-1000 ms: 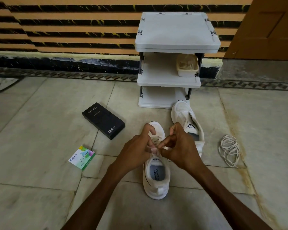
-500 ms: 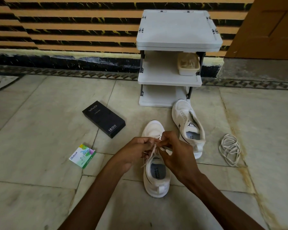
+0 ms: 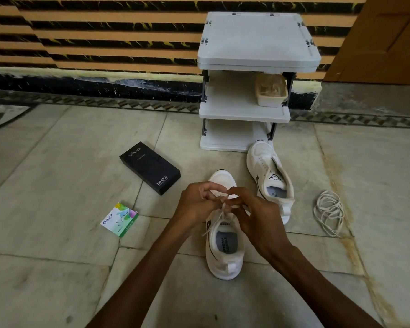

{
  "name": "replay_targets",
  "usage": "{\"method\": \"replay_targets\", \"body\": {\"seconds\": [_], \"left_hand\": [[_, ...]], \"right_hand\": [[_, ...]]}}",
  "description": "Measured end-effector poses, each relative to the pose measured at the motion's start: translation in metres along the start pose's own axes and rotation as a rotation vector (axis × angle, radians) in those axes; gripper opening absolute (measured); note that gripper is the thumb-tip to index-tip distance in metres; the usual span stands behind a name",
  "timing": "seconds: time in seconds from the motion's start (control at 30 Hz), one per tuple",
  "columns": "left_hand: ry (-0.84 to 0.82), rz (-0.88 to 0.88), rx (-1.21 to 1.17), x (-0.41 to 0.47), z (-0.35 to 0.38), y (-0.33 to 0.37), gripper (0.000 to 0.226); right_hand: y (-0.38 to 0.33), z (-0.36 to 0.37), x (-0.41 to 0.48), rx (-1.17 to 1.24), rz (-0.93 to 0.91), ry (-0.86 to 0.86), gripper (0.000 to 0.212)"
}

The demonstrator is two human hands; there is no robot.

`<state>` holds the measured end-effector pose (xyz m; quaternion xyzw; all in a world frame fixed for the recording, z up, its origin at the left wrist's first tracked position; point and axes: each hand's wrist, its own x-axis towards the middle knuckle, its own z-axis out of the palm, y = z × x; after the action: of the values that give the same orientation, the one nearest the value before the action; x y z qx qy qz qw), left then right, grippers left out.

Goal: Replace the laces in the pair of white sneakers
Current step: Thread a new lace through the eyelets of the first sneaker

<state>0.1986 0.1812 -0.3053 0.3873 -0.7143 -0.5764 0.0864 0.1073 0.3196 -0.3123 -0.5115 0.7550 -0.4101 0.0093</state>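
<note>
A white sneaker (image 3: pixel 224 252) stands on the floor in front of me, heel toward me. Over its eyelets, my left hand (image 3: pixel 195 204) and my right hand (image 3: pixel 253 216) meet and pinch its white lace (image 3: pixel 214 223), whose loose end trails down the shoe's left side. The second white sneaker (image 3: pixel 269 176) lies just behind and to the right, with no lace visible and its tongue pulled up. A loose coil of white lace (image 3: pixel 329 211) lies on the floor further right.
A grey three-tier plastic rack (image 3: pixel 256 58) stands against the striped wall, with a small tub (image 3: pixel 271 92) on its middle shelf. A black phone box (image 3: pixel 149 166) and a small green-white packet (image 3: pixel 119 218) lie on the stone floor to the left.
Both hands have shifted slightly up the shoe toward its toe and now pinch the lace with fingertips; a loose lace end now hangs to the left.
</note>
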Motion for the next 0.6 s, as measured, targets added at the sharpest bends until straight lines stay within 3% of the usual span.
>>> {"method": "replay_targets", "body": {"seconds": [0.13, 0.23, 0.37, 0.47, 0.6], "left_hand": [[0.158, 0.112, 0.252, 0.004, -0.008, -0.01, 0.026], [0.261, 0.159, 0.508, 0.005, -0.019, -0.02, 0.029], [0.288, 0.169, 0.593, 0.0, -0.017, -0.029, 0.03], [0.307, 0.173, 0.536, 0.002, -0.016, -0.031, 0.024], [0.273, 0.079, 0.098, 0.009, -0.028, -0.032, 0.003]], "right_hand": [[0.006, -0.006, -0.006, -0.088, -0.015, 0.1, 0.03], [0.017, -0.012, -0.017, -0.088, 0.079, 0.155, 0.025], [0.023, -0.014, -0.031, -0.059, 0.198, 0.115, 0.024], [0.021, -0.018, -0.023, 0.092, 0.397, -0.011, 0.019], [0.011, -0.031, -0.005, 0.521, 0.65, -0.132, 0.007]]}}
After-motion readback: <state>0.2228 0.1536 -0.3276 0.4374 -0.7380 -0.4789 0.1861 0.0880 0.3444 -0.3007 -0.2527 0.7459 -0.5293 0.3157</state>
